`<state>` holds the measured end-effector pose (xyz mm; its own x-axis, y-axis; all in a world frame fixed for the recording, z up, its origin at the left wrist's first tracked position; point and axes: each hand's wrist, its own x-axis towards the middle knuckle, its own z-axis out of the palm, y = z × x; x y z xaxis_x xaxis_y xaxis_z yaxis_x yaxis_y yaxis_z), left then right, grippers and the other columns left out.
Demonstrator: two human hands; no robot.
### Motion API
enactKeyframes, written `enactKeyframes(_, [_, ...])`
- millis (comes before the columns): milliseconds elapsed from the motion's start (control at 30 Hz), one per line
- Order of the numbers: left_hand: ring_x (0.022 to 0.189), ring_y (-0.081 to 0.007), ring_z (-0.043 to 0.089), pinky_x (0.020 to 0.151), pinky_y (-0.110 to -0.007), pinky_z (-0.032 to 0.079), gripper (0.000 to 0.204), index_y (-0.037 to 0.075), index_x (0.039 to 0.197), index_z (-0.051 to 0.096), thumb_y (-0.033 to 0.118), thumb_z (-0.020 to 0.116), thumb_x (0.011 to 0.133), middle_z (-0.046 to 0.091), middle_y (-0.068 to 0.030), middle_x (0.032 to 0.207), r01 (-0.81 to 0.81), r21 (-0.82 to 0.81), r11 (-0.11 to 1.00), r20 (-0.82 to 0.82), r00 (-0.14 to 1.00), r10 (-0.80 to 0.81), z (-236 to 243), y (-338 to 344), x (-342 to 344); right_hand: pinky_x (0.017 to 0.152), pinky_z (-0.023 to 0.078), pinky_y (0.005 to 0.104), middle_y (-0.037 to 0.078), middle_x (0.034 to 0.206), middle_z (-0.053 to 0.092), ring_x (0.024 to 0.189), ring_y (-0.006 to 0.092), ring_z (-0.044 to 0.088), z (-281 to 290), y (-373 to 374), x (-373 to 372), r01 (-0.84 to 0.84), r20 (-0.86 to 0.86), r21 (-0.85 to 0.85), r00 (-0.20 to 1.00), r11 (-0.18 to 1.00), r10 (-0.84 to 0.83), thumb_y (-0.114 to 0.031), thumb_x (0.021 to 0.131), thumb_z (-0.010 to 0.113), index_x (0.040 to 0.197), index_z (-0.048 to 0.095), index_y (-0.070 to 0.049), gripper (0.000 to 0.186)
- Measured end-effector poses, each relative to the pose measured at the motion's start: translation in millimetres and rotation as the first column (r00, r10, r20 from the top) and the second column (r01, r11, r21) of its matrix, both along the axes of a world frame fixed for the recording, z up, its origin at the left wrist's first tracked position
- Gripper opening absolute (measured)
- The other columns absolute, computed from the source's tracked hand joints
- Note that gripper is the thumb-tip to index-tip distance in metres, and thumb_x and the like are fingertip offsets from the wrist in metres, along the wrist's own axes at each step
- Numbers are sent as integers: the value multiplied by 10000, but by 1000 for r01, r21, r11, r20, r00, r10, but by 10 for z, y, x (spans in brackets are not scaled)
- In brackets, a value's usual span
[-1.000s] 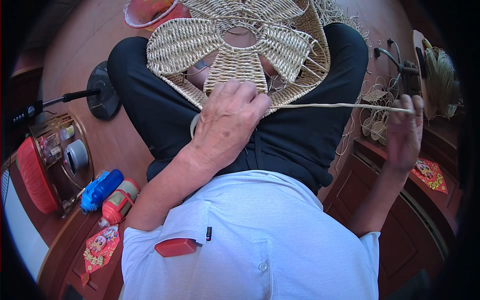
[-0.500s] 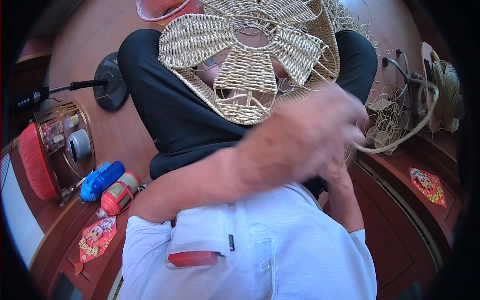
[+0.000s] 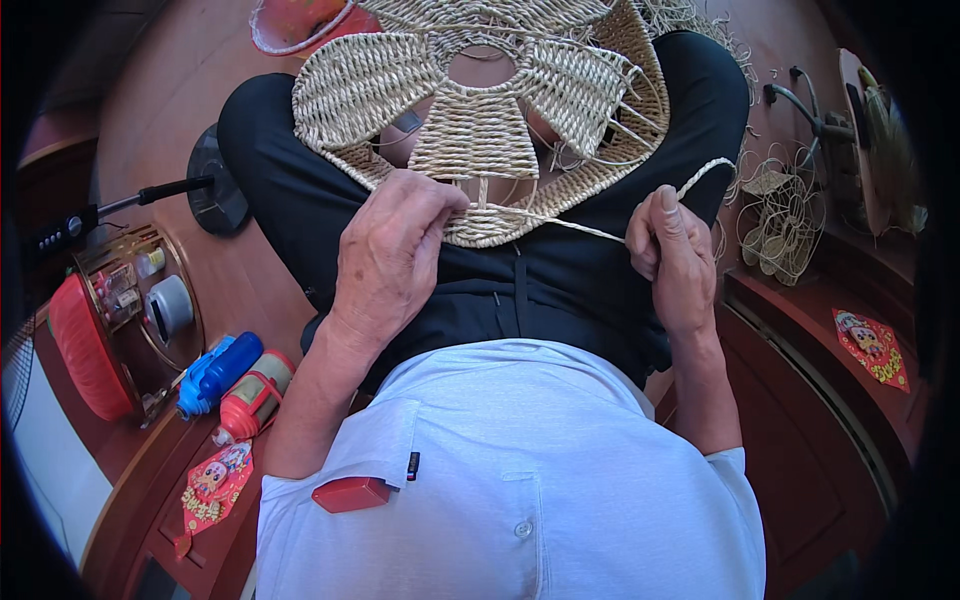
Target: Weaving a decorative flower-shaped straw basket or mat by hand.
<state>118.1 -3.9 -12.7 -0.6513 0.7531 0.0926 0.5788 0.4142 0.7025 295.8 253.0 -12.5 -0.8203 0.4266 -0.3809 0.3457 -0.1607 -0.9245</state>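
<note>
A woven straw piece (image 3: 475, 150) lies across my lap, with petal-shaped panels joined round an open ring and an outer woven rim. At its near left edge my left hand (image 3: 390, 250) is closed in a pinch, its fingertips against the weave below the middle panel. From that spot a twisted straw cord (image 3: 580, 229) runs taut to the right. My right hand (image 3: 678, 255) grips the cord in curled fingers, thumb up, and its free end loops out past the thumb. Bare frame strands show beneath the middle panel and along the right panel.
A red bucket (image 3: 300, 25) stands beyond my left knee. Loose straw (image 3: 695, 30) lies on the floor at the far right, near a wire frame (image 3: 785, 215). On the left are a blue bottle (image 3: 222, 370), a red bottle (image 3: 255, 395) and a round stand base (image 3: 220, 185).
My left hand has swung back from the right side to the woven piece's near edge. My right hand, hidden behind it before, now shows with the cord stretched. The woven piece has shifted slightly left.
</note>
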Motion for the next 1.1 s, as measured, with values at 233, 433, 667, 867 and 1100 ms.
enactKeyframes(233, [909,-319,706,818,-406,568,105,39,1094,775,5,761,996,671,-119,967,57,-82,995,-142,988,-69,105,94,-24,523,267,240,-54,690,454,589,25,354,-18,1,-24,92,16,-22,996,996,-92,-552,1240,458,819,604,-87,644])
enactKeyframes(433, [855,-304,706,779,-430,562,85,70,1029,794,147,812,997,685,-92,920,89,-7,996,-129,988,-89,48,391,100,521,266,237,-56,695,450,586,25,356,-12,-22,-39,113,18,-1,993,994,-113,-552,1240,456,825,604,-91,637])
enactKeyframes(667, [868,-329,733,789,-468,575,205,58,908,764,240,833,972,717,-104,891,25,-154,988,3,1000,-25,-9,567,175,558,362,231,-30,760,554,625,44,459,61,36,-188,83,24,18,996,996,-84,-545,1248,427,900,654,-62,638])
enactKeyframes(867, [902,-352,754,824,-505,590,206,53,890,728,243,781,951,741,-125,914,-10,-212,977,-34,999,3,-22,653,207,697,560,319,105,1050,765,781,132,680,349,-108,-251,-70,165,500,986,863,-15,-297,1132,733,1206,706,24,330])
enactKeyframes(1100, [876,-356,745,787,-509,585,195,62,867,685,219,774,939,716,-122,891,-26,-161,987,-87,996,12,-90,671,244,786,614,401,152,1080,795,828,288,775,348,-366,-301,-152,117,613,988,776,101,-35,1010,744,1262,676,-15,262])
